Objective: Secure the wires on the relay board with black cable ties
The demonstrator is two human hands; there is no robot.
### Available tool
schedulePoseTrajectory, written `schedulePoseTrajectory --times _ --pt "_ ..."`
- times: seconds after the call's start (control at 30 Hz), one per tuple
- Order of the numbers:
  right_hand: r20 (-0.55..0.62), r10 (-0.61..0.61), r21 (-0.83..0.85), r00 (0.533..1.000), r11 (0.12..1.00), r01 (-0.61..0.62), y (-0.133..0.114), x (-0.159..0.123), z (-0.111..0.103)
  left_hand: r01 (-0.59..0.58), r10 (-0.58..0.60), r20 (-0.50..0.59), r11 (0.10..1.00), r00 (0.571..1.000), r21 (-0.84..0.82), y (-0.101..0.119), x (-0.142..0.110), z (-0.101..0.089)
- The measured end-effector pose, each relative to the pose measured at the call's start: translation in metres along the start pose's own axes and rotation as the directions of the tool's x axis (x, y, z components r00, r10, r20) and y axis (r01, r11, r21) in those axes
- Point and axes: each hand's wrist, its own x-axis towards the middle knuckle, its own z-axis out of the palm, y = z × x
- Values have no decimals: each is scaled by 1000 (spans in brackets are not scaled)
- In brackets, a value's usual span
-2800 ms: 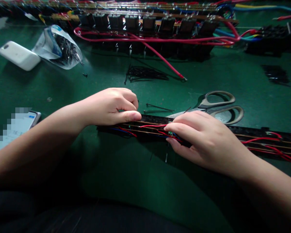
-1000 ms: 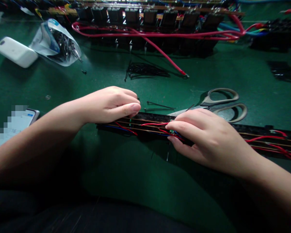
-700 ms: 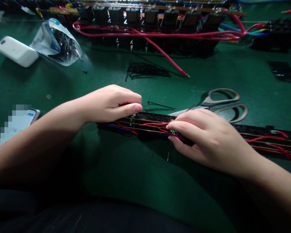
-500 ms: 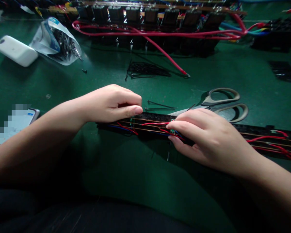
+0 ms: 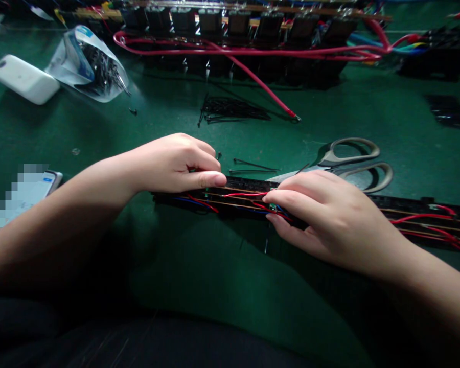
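A long black strip (image 5: 249,185) lies across the green table, with copper-coloured rails, small green boards and red and blue wires along it. My left hand (image 5: 180,163) is closed at its far edge, thumb resting along the top; what lies under the curled fingers is hidden. Farther right, my right hand (image 5: 329,220) grips the strip with thumb and fingers either side of a green board (image 5: 272,207), touching a red wire (image 5: 245,194). A thin pale tip (image 5: 267,243) pokes out below the strip. Two black cable ties (image 5: 255,165) lie just beyond it.
Scissors (image 5: 385,176) lie behind my right hand. Farther back are a pile of cable ties (image 5: 233,109), a thick red cable (image 5: 260,87) and a large wired assembly (image 5: 237,25). To the left are an opened plastic bag (image 5: 72,61), a white device (image 5: 25,79) and a phone (image 5: 53,181).
My left hand's fingers have curled in slightly, and its thumb now covers more of the nearby green board. The right hand and the strip have hardly moved.
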Motion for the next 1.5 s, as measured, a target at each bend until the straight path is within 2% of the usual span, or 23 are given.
schedulePoseTrajectory --times 1.5 --pt "6 14 -3 1000 1000 -14 0 0 2 96 -104 64 989 993 111 1 3 2"
